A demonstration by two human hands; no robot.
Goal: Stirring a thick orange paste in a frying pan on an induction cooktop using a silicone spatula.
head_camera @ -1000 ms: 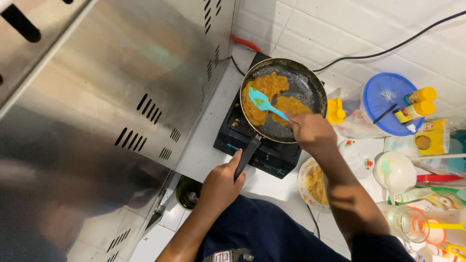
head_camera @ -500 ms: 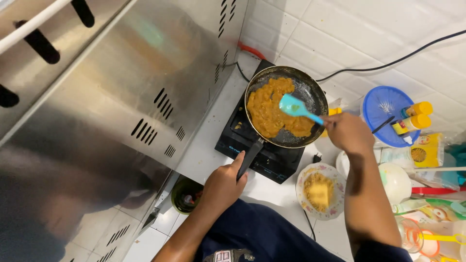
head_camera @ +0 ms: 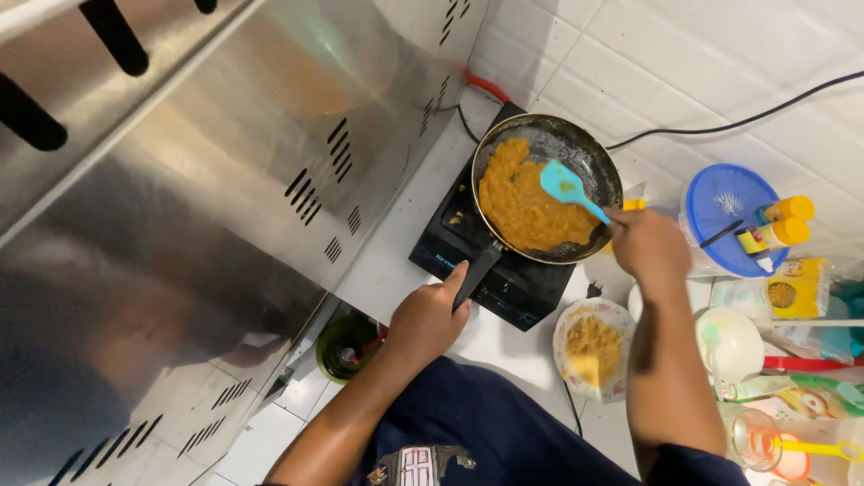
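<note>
At frame centre the frying pan (head_camera: pixel 547 184) on the black stove (head_camera: pixel 504 270) holds an orange mash already spread over its left half, the left hand (head_camera: pixel 430 317) clenched around its handle, the right hand (head_camera: pixel 650 243) pinching a blue spatula (head_camera: pixel 567 187), a yellow packet (head_camera: pixel 781 290) lying at right

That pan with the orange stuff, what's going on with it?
A person is cooking. Their left hand holds the black handle of the frying pan, which sits on a small black stove. Their right hand holds a blue spatula, its blade over the orange mash that fills the left part of the pan. A plate with more of the same food waits on the counter beside the stove.
</note>
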